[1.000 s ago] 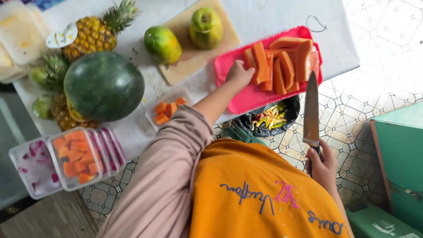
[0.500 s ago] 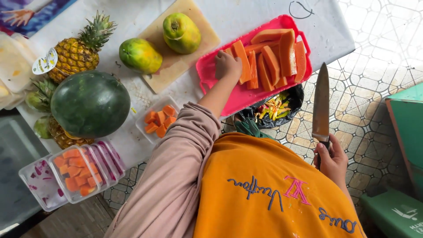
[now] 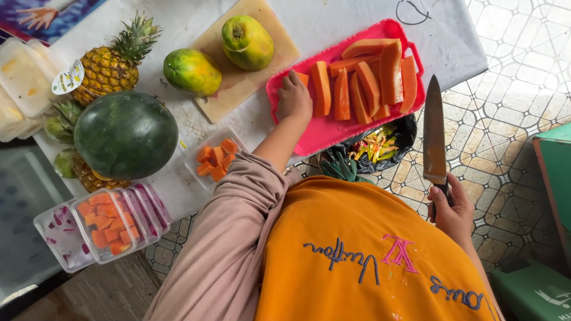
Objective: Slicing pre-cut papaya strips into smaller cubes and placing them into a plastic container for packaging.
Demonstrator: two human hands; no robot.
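My left hand (image 3: 294, 97) rests on the pink tray (image 3: 333, 132), its fingers closed around the end of an orange papaya slice (image 3: 303, 78). More peeled papaya slices (image 3: 364, 77) lie side by side on the tray to the right. My right hand (image 3: 453, 213) grips the dark handle of a large kitchen knife (image 3: 433, 134), blade pointing away from me, held off the table's edge above the tiled floor.
Two whole green papayas (image 3: 247, 41) (image 3: 192, 72) sit on and beside a wooden board (image 3: 262, 74). A watermelon (image 3: 126, 135), pineapples (image 3: 113, 65), an open box of papaya cubes (image 3: 215, 160) and stacked filled plastic boxes (image 3: 104, 223) stand left. A black bag of peelings (image 3: 375, 145) hangs below the tray.
My left hand has slid along the pink tray's left side and closed on a slice end. My right hand with the knife has stayed beside the table, blade still upright.
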